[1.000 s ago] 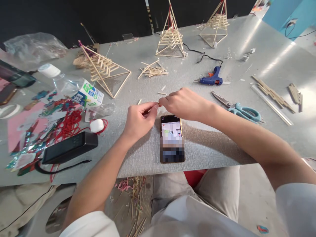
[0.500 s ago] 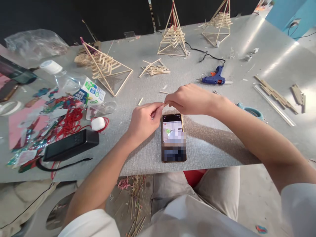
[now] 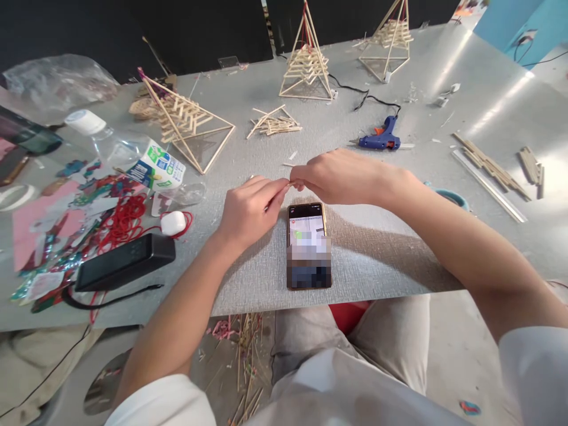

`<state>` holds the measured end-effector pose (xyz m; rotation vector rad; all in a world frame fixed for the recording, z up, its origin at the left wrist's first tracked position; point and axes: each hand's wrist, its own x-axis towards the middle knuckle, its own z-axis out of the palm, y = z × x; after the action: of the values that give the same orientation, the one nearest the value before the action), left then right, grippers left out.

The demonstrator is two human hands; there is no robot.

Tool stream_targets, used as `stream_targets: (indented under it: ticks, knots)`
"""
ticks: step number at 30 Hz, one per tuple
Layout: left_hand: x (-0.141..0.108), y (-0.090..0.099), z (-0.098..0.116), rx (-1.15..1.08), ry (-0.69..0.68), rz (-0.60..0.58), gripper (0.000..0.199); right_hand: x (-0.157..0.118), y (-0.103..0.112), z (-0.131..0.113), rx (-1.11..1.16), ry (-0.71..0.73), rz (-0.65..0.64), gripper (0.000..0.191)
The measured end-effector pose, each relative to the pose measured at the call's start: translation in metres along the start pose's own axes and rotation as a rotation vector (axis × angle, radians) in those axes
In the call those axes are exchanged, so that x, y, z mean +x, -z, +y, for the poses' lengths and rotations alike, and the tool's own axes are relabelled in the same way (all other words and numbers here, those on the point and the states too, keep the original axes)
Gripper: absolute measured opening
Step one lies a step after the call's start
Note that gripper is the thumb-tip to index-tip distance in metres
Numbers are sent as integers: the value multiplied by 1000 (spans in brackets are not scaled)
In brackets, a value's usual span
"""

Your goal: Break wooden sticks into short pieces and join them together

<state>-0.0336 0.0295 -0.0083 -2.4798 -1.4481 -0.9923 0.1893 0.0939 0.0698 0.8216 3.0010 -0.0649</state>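
Single head cam, worn by the person; view taken from abv the lap, facing fwd & down. Light-grey cloth trousers [image 3: 399,337] & white short sleeves [image 3: 164,402] caught v. near, at btm. Bare left hand [image 3: 251,210] & bare right hand [image 3: 341,177] framed approx. mid-pic, farther off. Grey textured tabletop [image 3: 248,278] seen obliquely from abv, w/ near edge crossing lower half. Flat black upright panels [image 3: 199,35] shown farthest, along top; light-blue wall [image 3: 510,29] included top rt.
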Motion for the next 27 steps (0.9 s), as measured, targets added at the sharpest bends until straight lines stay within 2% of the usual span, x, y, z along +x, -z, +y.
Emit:
stream_targets:
  ticks: [5,10,14,19,24,27]
  knots:
    - [-3,-2,-3,68,-43,-12,33,4,-7,-7,-129,-13,19,39]
    - [-3,0,-2,123,-66,-12,33,7,-14,-7,-72,-47,57,37]
    - [-2,2,1,179,-83,-33,31,9,-15,-1,149,-62,59,28]
    - [1,8,8,151,-69,-119,32,13,-18,16,583,78,11,30]
    - [4,12,10,235,-95,-120,33,13,-22,24,573,148,97,25]
    - [2,12,7,210,-63,-92,30,13,-22,25,582,195,149,28]
